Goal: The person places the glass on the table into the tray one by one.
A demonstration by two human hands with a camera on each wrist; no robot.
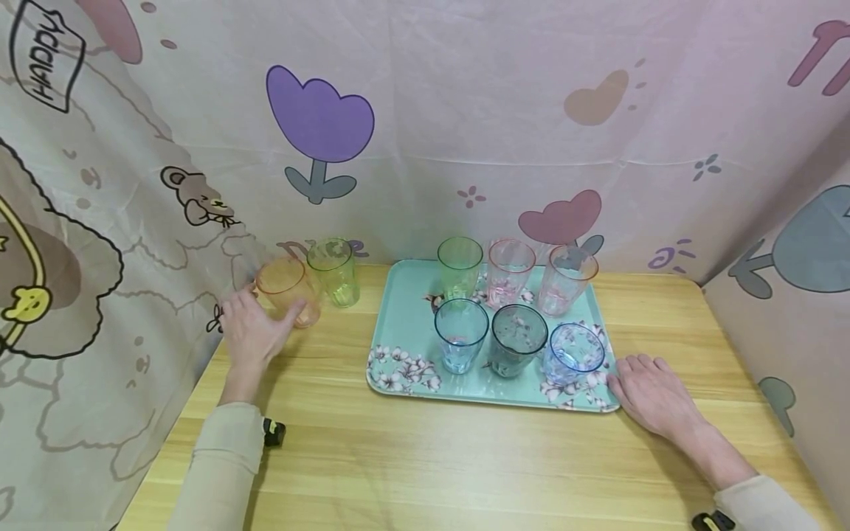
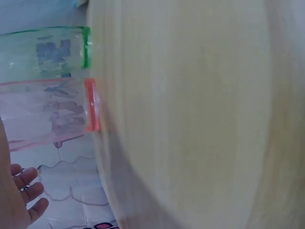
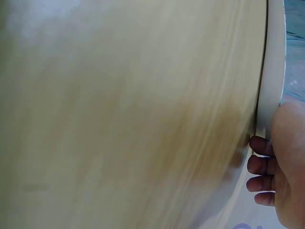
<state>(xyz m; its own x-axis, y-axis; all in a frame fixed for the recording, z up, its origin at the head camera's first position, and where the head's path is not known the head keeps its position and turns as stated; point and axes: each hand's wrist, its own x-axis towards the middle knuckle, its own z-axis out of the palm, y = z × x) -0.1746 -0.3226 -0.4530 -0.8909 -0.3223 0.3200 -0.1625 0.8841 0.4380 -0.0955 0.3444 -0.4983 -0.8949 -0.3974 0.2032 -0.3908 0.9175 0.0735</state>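
My left hand (image 1: 255, 328) is at an orange tumbler (image 1: 285, 291) standing upright on the table's left. Its thumb lies across the near side and the fingers are to the left. In the left wrist view the loosely bent fingers (image 2: 32, 192) show a gap from the orange-rimmed tumbler (image 2: 52, 112). A yellow-green tumbler (image 1: 335, 273) stands just right of it. My right hand (image 1: 654, 394) rests relaxed on the table, its thumb side against the right front corner of a mint flowered tray (image 1: 401, 317); the right wrist view shows several fingertips (image 3: 261, 164) there.
On the tray stand a green glass (image 1: 460, 265), two pink-red-rimmed glasses (image 1: 510, 273) behind, and a light blue (image 1: 460, 343), a grey (image 1: 518, 343) and a blue glass (image 1: 572, 358) in front. Patterned curtains (image 1: 425, 110) border the wooden table (image 1: 398, 464) at the back and sides.
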